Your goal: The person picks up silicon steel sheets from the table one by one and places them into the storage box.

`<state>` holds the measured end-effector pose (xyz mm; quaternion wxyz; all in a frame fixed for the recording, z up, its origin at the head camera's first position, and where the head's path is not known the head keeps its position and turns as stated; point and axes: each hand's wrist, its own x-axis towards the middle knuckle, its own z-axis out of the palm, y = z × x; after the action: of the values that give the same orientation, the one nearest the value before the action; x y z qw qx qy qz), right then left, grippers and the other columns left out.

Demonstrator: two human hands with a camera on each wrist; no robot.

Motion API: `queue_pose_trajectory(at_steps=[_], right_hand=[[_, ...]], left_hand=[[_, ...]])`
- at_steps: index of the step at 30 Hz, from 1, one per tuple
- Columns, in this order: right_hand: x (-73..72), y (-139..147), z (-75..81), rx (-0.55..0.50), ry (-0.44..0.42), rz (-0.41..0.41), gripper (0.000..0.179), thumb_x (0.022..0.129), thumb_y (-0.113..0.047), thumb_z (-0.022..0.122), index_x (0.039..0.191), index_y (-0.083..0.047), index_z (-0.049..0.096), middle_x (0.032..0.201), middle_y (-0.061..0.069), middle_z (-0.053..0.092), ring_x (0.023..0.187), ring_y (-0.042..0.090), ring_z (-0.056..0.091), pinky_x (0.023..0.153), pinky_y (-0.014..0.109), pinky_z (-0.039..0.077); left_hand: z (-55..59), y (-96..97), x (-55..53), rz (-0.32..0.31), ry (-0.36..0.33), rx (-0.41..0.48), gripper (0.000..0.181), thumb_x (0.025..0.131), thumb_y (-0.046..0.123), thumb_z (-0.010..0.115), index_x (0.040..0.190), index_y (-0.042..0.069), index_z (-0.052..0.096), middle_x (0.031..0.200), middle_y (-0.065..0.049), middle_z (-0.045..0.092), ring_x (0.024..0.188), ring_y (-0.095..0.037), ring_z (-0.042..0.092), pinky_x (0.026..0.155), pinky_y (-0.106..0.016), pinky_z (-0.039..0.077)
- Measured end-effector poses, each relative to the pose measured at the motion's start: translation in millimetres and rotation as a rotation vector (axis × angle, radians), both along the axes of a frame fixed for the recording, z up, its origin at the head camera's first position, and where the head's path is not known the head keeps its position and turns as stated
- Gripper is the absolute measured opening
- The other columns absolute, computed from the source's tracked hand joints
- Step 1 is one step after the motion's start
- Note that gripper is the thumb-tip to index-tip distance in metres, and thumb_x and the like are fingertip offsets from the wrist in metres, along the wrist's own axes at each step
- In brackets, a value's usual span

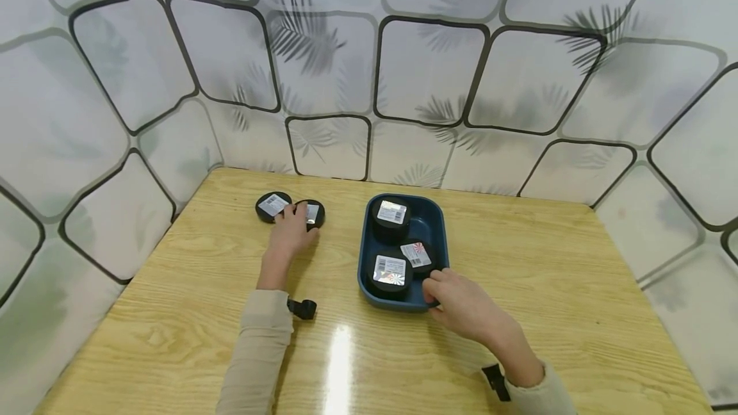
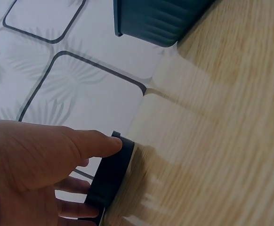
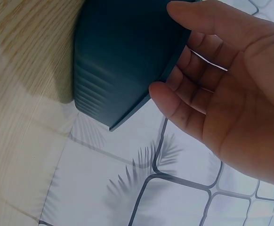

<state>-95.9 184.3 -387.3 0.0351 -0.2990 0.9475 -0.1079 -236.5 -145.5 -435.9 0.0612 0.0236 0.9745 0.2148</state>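
My left hand point(image 1: 290, 232) grips a black round tub point(image 1: 318, 215) with a white label on top, at the left of the table. The left wrist view has the thumb on the near side of this tub point(image 2: 111, 172) and the fingers round the far side. Touching or close beside it lies a second black round tub point(image 1: 267, 208). With my right hand point(image 1: 468, 307) I hold the near right rim of a blue plastic basket point(image 1: 377, 303); the thumb is outside, the fingers over the rim. Inside are three labelled black tubs, one at the back point(image 1: 392, 226), one in the middle point(image 1: 423, 268), one in front point(image 1: 391, 284).
The wooden table point(image 1: 548, 255) carries all of this. A patterned cloth wall point(image 1: 432, 69) stands along its back and both sides. A strip of light point(image 1: 339, 370) reflects off the front of the table.
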Motion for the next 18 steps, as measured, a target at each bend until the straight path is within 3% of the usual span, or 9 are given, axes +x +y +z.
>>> queue_pose_trajectory(at_steps=[11,18], right_hand=[[-0.5,0.5,-1.2,0.001,0.005,-0.005,0.025,0.078,-0.007,0.081,0.078,-0.017,0.058,0.078,-0.007,0.050,0.072,0.011,0.043,0.063,0.028,0.043],[-0.4,0.5,-0.7,-0.002,-0.002,0.000,0.024,0.078,-0.007,0.082,0.078,-0.016,0.059,0.078,-0.007,0.050,0.072,0.011,0.043,0.063,0.027,0.044]], left_hand=[[-2.6,5.8,1.1,-0.006,0.017,-0.021,0.068,0.099,0.029,0.057,0.153,0.001,0.027,0.150,-0.033,0.027,0.133,-0.057,0.031,0.093,-0.066,0.044],[-1.0,5.1,2.1,-0.002,0.019,0.011,0.069,0.099,0.028,0.057,0.152,-0.002,0.026,0.147,-0.035,0.024,0.132,-0.056,0.028,0.095,-0.064,0.042]])
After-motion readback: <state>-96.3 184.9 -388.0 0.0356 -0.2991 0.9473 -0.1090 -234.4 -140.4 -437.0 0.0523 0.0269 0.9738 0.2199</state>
